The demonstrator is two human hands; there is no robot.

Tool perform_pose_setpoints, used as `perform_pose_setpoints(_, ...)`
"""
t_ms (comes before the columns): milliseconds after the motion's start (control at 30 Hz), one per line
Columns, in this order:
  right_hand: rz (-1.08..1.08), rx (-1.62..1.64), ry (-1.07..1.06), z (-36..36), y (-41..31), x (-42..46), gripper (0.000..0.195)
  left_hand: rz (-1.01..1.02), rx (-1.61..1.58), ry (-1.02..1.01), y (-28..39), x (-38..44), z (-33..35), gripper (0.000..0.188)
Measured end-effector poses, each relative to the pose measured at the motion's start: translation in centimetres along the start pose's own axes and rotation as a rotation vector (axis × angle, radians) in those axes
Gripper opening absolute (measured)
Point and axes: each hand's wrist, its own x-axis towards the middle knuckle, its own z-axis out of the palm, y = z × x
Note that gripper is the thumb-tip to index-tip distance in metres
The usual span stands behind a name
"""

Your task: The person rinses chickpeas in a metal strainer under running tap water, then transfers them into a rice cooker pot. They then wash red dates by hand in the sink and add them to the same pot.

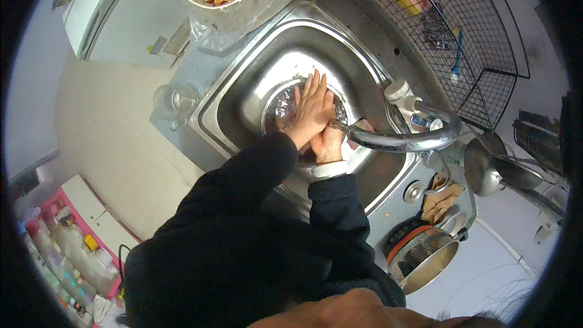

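My left hand [311,105] lies flat with its fingers pointing up the picture, across my right hand [328,143], over a round metal bowl [269,108] in the stainless steel sink [241,100]. Clear water ripples in the bowl around the fingers. Most of my right hand is hidden under my left one and the tip of the curved metal faucet [401,141], so whether it holds something cannot be told. Beside it, at the bowl's right edge, a reddish piece [364,125] partly shows; what it is stays unclear.
A pale plastic tub [255,9] lined with a clear bag holds peelings at the top. A glass mug [175,102] stands left on the counter. Right of the sink are a black wire rack [478,50], hanging pans [480,168] and a metal pot [430,266].
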Motion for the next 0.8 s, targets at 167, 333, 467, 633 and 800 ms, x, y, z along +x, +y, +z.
perform_pose_setpoints(167, -0.065, 0.027, -0.003, -0.5, -0.3, 0.5, 0.033, -0.063, 0.002, 0.048, 0.4, -0.2, -0.2, 0.054)
perform_pose_setpoints(333, -0.012, 0.028, 0.002, -1.7, -1.1, 1.3, 0.023, -0.044, -0.379, -0.012, 0.3, -1.2, 0.3, 0.057)
perform_pose_setpoints(467, 0.027, -0.022, -0.082, -2.7, -2.0, 1.8, 0.024, -0.111, -0.362, 0.022, 0.0, -1.9, 2.0, 0.062)
perform_pose_setpoints(633, -0.043, -0.063, -0.217, -4.7, 0.1, 2.2, 0.037, -0.013, -0.33, 0.147, -0.6, -2.0, 4.6, 0.066)
perform_pose_setpoints(800, -0.067, -0.077, -0.073, -1.1, 0.3, 1.0, 0.041, -0.085, -0.469, -0.003, -0.2, -1.4, 1.6, 0.065)
